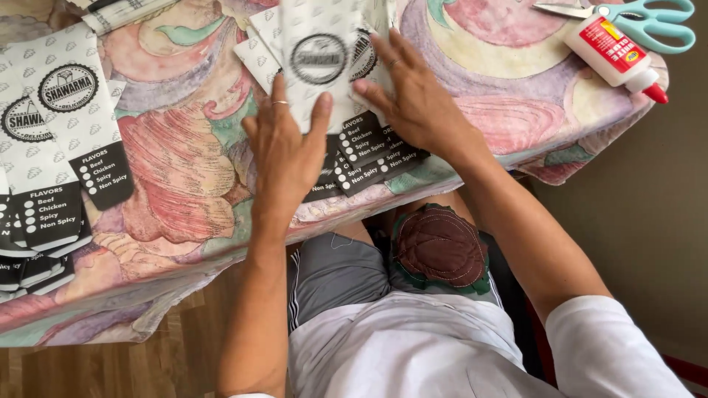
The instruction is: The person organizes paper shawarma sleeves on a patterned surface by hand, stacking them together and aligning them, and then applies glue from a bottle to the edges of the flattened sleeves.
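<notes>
Your left hand [284, 151] and right hand [413, 99] press flat, fingers spread, on one paper sleeve [321, 63]; finished stack [51, 147] lies left, unfinished pile [369, 151] remains beneath.

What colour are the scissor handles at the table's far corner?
Teal-green handles on the scissors, clearest in the head view.
</notes>
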